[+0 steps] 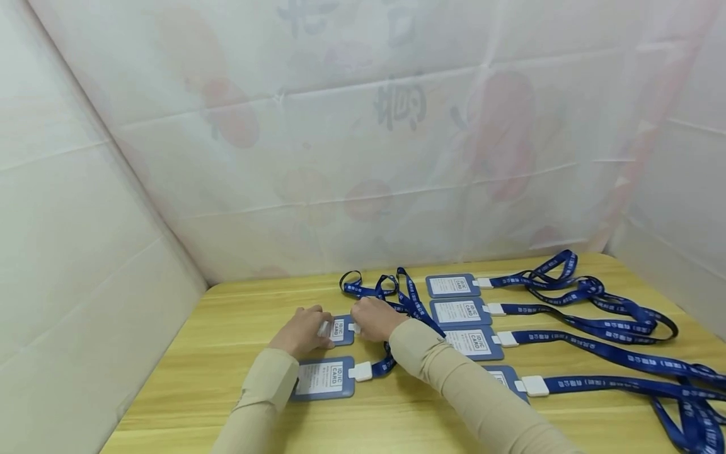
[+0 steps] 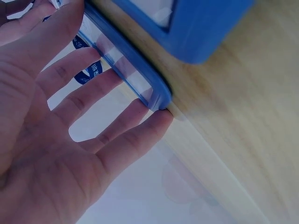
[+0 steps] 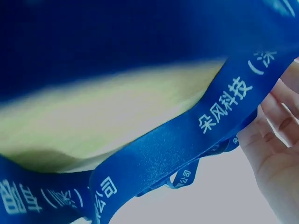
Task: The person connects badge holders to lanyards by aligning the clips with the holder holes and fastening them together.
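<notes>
Blue-framed badge holders with white ID cards lie on a wooden table. My left hand (image 1: 303, 331) holds the left end of one badge holder (image 1: 342, 331), its thumb at the near side. In the left wrist view, fingertips line the edge of that blue frame. At the holder's other end, my right hand (image 1: 374, 317) pinches near the white clip (image 1: 354, 328), its fingers partly hiding it. The blue printed lanyard (image 1: 416, 299) trails behind the right hand and fills much of the right wrist view. Just nearer lies a second badge holder (image 1: 323, 379), partly under the left sleeve.
Right of my hands, several badge holders (image 1: 452, 285) form a column, their lanyards (image 1: 607, 353) stretching right. The right forearm (image 1: 471, 391) covers part of the nearest ones. Pale printed sheets (image 1: 363, 157) hang behind and beside the table (image 1: 215, 353).
</notes>
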Available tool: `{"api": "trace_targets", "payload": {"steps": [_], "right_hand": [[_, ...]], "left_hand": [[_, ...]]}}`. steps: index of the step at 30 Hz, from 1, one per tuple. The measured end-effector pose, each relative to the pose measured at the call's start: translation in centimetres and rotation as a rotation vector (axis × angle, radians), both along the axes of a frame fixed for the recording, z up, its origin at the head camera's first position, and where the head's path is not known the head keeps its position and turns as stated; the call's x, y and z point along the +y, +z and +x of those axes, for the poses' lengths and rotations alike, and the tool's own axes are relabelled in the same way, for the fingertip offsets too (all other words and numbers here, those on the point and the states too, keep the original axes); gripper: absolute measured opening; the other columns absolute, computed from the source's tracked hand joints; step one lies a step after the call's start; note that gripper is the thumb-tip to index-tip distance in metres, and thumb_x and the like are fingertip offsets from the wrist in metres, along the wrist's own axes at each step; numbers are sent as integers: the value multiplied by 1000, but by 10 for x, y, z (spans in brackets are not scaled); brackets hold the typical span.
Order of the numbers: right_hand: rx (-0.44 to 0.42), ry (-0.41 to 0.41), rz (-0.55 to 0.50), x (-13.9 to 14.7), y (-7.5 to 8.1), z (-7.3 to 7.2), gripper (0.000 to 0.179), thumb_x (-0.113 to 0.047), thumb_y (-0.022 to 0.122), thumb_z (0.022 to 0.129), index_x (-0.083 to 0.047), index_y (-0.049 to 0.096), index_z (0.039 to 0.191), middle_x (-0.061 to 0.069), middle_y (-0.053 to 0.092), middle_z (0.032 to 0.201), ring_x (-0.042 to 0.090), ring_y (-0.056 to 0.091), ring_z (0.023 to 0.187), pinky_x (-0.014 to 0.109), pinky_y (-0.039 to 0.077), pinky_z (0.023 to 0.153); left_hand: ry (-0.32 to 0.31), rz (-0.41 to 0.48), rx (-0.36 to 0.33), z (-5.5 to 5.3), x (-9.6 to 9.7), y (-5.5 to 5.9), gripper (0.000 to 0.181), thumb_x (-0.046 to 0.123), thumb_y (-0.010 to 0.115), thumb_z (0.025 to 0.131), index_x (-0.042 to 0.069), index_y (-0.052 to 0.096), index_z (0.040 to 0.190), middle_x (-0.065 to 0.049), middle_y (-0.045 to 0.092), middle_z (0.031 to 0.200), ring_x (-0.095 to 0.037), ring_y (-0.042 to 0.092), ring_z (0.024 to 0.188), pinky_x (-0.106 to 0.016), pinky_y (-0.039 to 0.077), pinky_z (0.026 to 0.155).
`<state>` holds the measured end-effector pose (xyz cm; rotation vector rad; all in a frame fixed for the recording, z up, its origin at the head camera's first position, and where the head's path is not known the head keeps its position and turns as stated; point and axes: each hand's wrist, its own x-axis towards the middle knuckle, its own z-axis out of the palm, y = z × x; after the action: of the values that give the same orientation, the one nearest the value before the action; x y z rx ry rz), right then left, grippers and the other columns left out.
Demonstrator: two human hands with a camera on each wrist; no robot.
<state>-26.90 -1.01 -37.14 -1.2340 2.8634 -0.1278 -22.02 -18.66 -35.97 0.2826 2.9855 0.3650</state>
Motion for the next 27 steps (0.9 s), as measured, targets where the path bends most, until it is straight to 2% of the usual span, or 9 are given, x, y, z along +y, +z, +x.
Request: {"api": "trace_targets", "payload": {"steps": [20,27], "right_hand": [[19,20,-13,1,0,0,14,-10,80,87,-4,72,96,3,64,86,16,57,81,27,54,78],[31,16,14,2,-1,3,16,-12,78,90,-4,73,103,5,68,98,16,61,87,27,55,82]], "left_hand": [[14,7,4,-1,1,-3,44,21,84,84,8,71,124,-9,64,120,-29,55,104,-48,52,96],[26,13,-16,-1,1,0,44,21,85,83,9,71,123,-8,64,119,-30,57,107,-51,51,98]]}}
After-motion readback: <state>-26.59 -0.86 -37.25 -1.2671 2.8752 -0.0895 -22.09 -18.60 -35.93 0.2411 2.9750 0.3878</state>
